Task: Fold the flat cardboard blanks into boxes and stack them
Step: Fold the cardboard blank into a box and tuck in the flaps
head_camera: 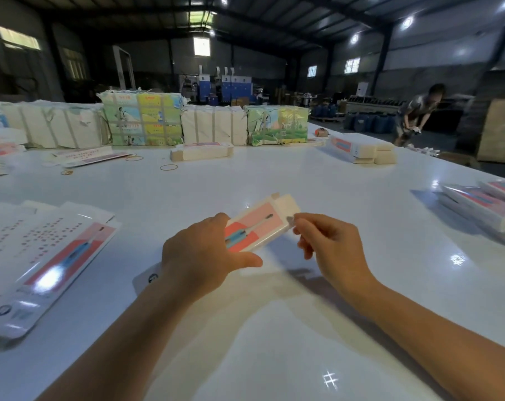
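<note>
A narrow white and pink box with a toothbrush picture [257,224] is held above the white table [274,328] at the centre. My left hand [205,256] grips its near half, thumb underneath. My right hand [329,244] pinches the box's right edge near the far end, where a white flap stands open. The box's near end pokes out under my left wrist. A pile of flat printed blanks [43,261] lies at the left. Folded boxes are stacked at the right edge [482,206].
Bundles of tied printed cardboard [141,120] line the table's far side. More folded boxes lie at the far middle [202,151] and far right [361,149]. Rubber bands [168,167] are scattered on the far table. A person [416,114] bends over beyond the table's far right corner.
</note>
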A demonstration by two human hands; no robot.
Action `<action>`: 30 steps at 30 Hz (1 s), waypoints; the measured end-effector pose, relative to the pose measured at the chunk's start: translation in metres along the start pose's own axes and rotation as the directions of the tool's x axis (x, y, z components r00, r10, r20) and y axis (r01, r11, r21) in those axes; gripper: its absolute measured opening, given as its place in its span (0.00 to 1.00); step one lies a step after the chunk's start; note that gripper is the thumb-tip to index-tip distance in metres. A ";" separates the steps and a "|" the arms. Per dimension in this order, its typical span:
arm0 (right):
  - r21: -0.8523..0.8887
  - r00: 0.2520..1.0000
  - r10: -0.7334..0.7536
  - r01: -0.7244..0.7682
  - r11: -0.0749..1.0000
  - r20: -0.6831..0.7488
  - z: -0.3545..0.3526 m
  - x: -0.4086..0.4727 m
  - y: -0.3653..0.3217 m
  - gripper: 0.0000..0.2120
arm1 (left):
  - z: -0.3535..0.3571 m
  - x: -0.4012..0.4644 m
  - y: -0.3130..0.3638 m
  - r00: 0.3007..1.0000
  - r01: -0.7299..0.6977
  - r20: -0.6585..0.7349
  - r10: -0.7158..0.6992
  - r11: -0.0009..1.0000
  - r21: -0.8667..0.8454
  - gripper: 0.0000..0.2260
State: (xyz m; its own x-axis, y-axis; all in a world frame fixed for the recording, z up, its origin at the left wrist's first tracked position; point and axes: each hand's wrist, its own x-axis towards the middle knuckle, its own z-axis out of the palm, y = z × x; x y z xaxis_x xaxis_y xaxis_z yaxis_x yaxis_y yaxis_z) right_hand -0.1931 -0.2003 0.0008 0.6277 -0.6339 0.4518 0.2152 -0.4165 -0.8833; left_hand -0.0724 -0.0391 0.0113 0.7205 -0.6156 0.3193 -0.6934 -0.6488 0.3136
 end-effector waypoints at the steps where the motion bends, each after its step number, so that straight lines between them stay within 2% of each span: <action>1: 0.003 1.000 -0.008 0.008 1.000 0.017 0.003 -0.002 -0.001 0.10 | 0.001 0.000 0.001 1.000 -0.005 0.003 0.005 1.000 0.010 0.27; 7: 0.027 0.999 -0.002 0.001 1.000 0.042 0.003 -0.003 -0.003 0.08 | 0.005 -0.005 0.008 0.998 -0.067 -0.009 0.067 0.997 0.032 0.28; 10: -0.021 0.997 0.018 -0.016 1.000 0.079 0.000 -0.001 0.000 0.17 | 0.006 -0.007 0.011 0.995 -0.091 -0.026 0.094 0.992 0.092 0.30; 13: -0.077 0.998 -0.025 0.029 0.997 0.055 0.002 -0.003 -0.002 0.09 | 0.008 -0.009 0.015 0.995 -0.094 -0.026 0.098 0.990 0.107 0.32; 15: -0.091 0.998 -0.050 0.053 0.994 0.029 0.003 -0.004 -0.002 0.09 | 0.008 -0.010 0.018 0.996 -0.085 -0.023 0.088 0.991 0.099 0.35; 18: -0.125 0.997 -0.054 0.060 0.990 0.052 0.005 -0.004 -0.002 0.12 | 0.011 -0.010 0.023 0.998 -0.068 -0.009 0.069 0.992 0.109 0.37; 22: -0.076 0.996 -0.084 0.087 0.993 0.041 0.004 -0.001 -0.005 0.16 | 0.012 -0.012 0.029 0.997 -0.054 -0.041 0.058 0.993 0.104 0.34; 25: -0.230 0.992 -0.115 0.100 0.968 -0.050 -0.001 0.004 -0.005 0.09 | 0.011 -0.013 0.029 0.996 -0.046 -0.068 0.051 0.996 0.070 0.31; 26: -0.267 0.993 -0.079 0.054 0.962 -0.085 -0.003 0.006 -0.004 0.17 | 0.011 -0.013 0.028 0.996 -0.045 -0.077 0.049 0.997 0.055 0.30; 27: -0.196 0.996 0.023 -0.040 0.980 -0.089 -0.005 0.009 -0.001 0.28 | 0.011 -0.013 0.027 0.996 -0.046 -0.080 0.049 0.998 0.045 0.30; 28: -0.006 0.985 0.172 -0.172 0.985 -0.021 -0.006 0.011 0.000 0.34 | 0.011 -0.013 0.027 0.996 -0.049 -0.074 0.052 0.998 0.039 0.31; 29: 0.228 0.953 0.281 -0.301 0.926 0.117 -0.007 0.012 -0.001 0.33 | 0.011 -0.013 0.026 0.997 -0.053 -0.062 0.055 0.998 0.033 0.31; 30: 0.408 0.909 0.322 -0.408 0.817 0.263 -0.006 0.012 -0.002 0.27 | 0.011 -0.013 0.026 0.997 -0.057 -0.047 0.058 0.998 0.027 0.31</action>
State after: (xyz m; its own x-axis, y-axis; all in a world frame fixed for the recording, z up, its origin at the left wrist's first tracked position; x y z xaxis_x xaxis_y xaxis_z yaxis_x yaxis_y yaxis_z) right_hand -0.1905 -0.2117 0.0087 0.8370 -0.5392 0.0933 0.2253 0.1841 -0.9567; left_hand -0.0996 -0.0533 0.0053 0.6773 -0.6307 0.3788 -0.7328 -0.6242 0.2709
